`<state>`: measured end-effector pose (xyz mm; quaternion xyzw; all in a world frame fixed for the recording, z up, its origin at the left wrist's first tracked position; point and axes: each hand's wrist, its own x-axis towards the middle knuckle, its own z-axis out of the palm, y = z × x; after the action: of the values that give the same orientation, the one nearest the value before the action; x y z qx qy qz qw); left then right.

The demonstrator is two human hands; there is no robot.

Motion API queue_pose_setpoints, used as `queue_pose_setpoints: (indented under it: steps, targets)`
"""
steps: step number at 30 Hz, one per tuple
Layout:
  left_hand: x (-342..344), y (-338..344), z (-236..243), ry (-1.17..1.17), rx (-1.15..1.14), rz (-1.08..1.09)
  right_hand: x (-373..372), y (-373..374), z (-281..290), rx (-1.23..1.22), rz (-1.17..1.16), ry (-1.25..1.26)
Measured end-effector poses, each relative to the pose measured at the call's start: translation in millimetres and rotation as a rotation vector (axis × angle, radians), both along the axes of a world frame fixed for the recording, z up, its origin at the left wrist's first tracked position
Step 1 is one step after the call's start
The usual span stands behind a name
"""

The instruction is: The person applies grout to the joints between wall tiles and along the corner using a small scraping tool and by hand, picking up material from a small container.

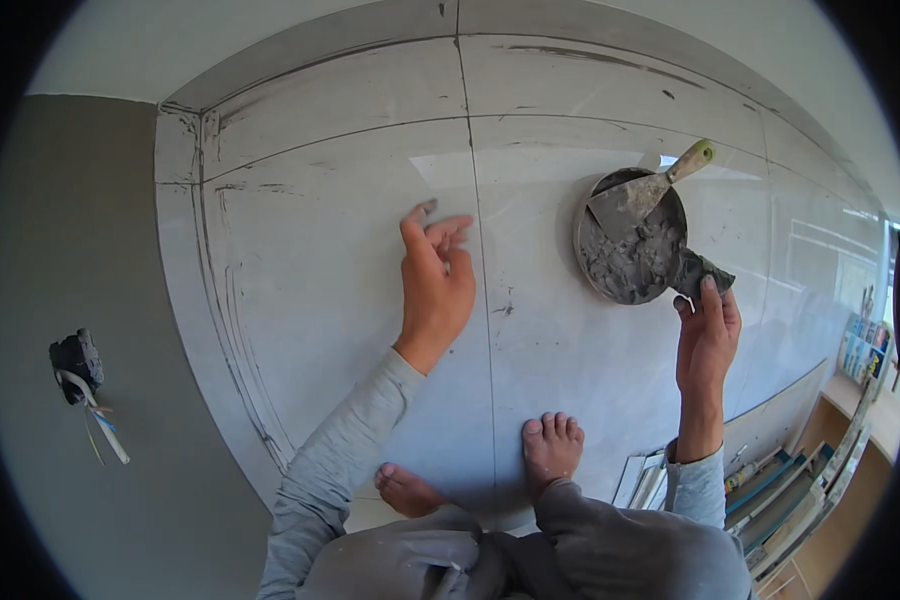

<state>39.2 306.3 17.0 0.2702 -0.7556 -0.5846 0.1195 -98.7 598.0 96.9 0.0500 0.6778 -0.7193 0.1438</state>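
Note:
My left hand (438, 285) hovers over the pale tiles left of the long tile joint. Its fingers are apart, slightly blurred at the tips, and grey paste stains one fingertip. On the right, a round bowl (579, 250) of thick dark grey paste (625, 260) sits on the tiles. Across its far rim lies a putty knife (660, 185) with a worn, green-ended handle, its blade over the paste. My right hand (708, 335) pinches a small, dark, paste-covered piece (705, 274) at the bowl's near right rim. The paste hides what kind of piece it is.
Glossy tiles (360, 240) with dark joints and grey smears surround the hands. Wires (95, 405) stick out of a box in the grey surface at left. Tools and long strips (785, 495) lie in a wooden shelf unit at lower right. My bare feet (553, 445) are near.

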Motion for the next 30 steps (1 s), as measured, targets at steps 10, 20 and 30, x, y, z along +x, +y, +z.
queue_pose_setpoints:
  steps: [10,20,30]
  targets:
    - [-34.9,-24.3,23.6,-0.019,0.407,0.015,-3.8,-20.2,0.8,0.039,0.118,0.029]
    - [-10.9,6.9,37.4,-0.157,0.218,-0.126,19.0,2.8,4.7,-0.083,-0.080,-0.132]
    - [-11.2,119.4,78.5,0.011,0.738,-0.470,100.8,29.0,11.6,-0.401,-0.282,-0.488]
